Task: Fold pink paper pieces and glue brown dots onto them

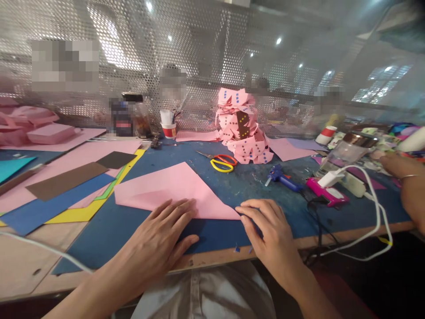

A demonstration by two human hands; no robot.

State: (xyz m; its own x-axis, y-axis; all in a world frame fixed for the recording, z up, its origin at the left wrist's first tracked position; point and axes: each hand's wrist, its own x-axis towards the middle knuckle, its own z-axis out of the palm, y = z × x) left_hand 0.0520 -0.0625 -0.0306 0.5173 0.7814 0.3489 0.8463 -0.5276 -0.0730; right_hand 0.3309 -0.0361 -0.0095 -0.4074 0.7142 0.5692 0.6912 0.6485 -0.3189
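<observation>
A folded sheet of pink paper [179,186] lies on the blue mat, its near edge running straight toward me. My left hand [166,235] rests flat on that near edge, fingers stretched out over the paper and thumb apart. At the sheet's pointed right corner, my right hand [270,226] pinches the tip between thumb and forefinger. Beyond the paper are scissors [223,163] with one red and one yellow handle loop. A blue glue gun [283,178] lies past my right hand, nozzle pointing left.
Coloured paper sheets [66,195] overlap at the left. Bundled pink papers with printed dots [242,126] stand at the back, near a paper cup [169,126]. A pink power strip [327,192], white cable [378,212], jar [345,153] and another person's arm [410,190] are at the right.
</observation>
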